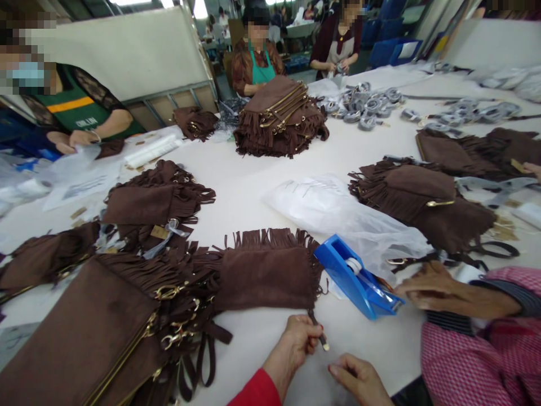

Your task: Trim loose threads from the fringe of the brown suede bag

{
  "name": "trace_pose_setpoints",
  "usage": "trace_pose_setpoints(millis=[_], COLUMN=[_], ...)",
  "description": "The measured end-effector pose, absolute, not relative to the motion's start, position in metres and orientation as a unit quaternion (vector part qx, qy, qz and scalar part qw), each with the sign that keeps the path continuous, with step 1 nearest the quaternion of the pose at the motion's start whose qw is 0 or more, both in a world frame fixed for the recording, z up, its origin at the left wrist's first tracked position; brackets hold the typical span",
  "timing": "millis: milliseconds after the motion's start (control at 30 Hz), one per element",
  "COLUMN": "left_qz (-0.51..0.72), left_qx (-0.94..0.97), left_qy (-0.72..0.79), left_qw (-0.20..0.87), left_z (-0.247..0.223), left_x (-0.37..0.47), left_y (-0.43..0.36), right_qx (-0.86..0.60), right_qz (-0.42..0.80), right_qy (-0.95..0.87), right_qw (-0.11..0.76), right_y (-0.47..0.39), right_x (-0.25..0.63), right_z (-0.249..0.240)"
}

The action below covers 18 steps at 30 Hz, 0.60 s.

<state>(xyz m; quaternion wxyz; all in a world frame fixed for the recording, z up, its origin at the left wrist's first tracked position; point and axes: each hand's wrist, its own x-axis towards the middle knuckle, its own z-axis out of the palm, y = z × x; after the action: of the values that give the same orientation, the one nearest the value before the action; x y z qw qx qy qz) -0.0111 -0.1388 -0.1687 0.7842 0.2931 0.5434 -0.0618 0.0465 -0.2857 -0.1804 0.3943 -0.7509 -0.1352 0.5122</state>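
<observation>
left hand (pixel 296 341) pinches bag strap (pixel 318 330); apron (pixel 80 113) text unreadable.

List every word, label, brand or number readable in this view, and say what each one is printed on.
"ONLON", or something close to it; the letters are blurred: pale print on the green apron of the person at far left.
Dark printed lines on the clear plastic bag mid-table: too blurred to read.
Print on the sheet by that person: too small to read.
Small tan tags on the brown fringed bags: no legible text.
Blue tape dispenser: no lettering visible.

R hand (pixel 359 379) maybe empty; fingers cut off.
</observation>
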Motion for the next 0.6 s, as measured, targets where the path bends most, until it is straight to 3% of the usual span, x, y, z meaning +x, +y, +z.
trace_pose_setpoints(millis=[600], left_qz=[-0.051], left_qx=[0.314], left_qy=[0.557], left_qw=[0.767], left_z=[-0.165], left_x=[-0.010], left_y=[-0.140], right_qx=[-0.713], right_qz=[0.561], right_qy=[-0.034], right_qw=[0.420], right_y=[-0.274], right_x=[0.047], right_z=[-0.179])
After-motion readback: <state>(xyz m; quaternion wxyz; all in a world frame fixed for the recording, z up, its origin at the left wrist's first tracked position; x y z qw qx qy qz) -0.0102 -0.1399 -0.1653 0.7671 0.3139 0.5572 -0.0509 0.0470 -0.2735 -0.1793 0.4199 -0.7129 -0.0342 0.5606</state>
